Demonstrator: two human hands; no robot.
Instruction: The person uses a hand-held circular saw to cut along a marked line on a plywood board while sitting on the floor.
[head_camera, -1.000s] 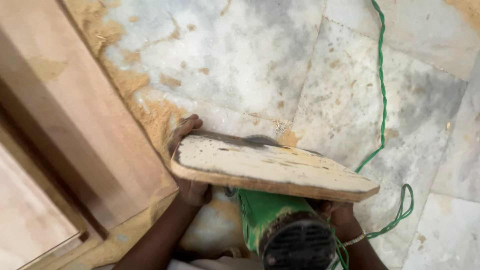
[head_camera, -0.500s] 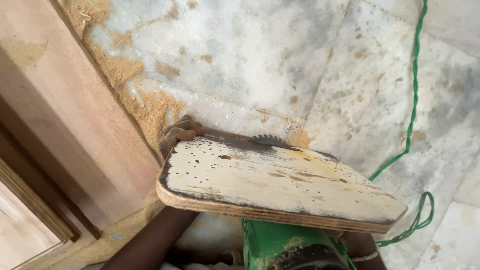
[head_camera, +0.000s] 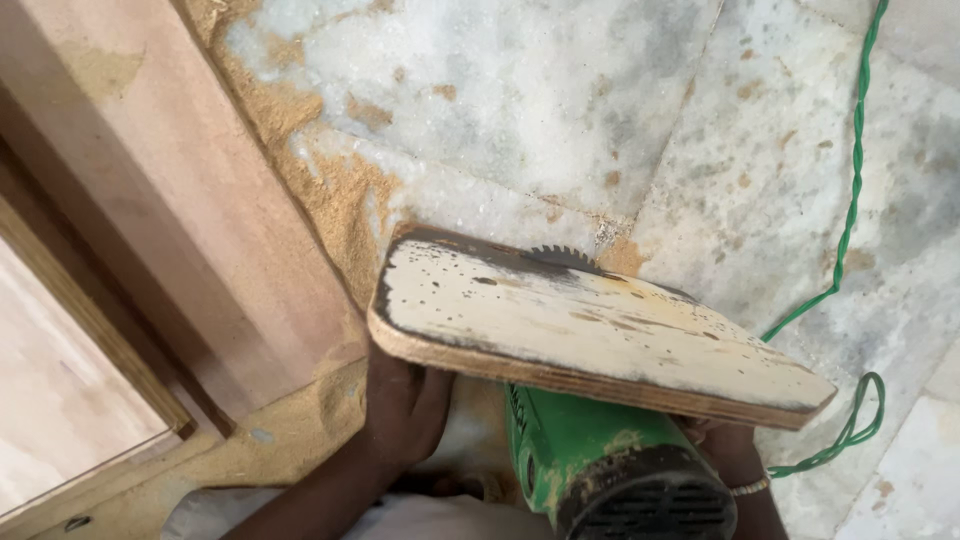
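Gripping the plywood base (head_camera: 590, 330) from beneath, the left hand (head_camera: 400, 410) steadies the green saw (head_camera: 600, 465). Right hand (head_camera: 725, 450) sits under its far edge, fingers hidden, so their grip cannot be told. Sawdust (head_camera: 340, 200) already lies on the floor (head_camera: 620, 120), so cutting looks partly done.

Your board (head_camera: 590, 335) is layered plywood, its top coated in worn, matt, off-white paint with dark scuffs. The saw (head_camera: 610, 470) beneath has a dusty green plastic body and a toothed metal blade. The floor (head_camera: 620, 110) is mottled grey stone, strewn with rough sawdust (head_camera: 340, 190).
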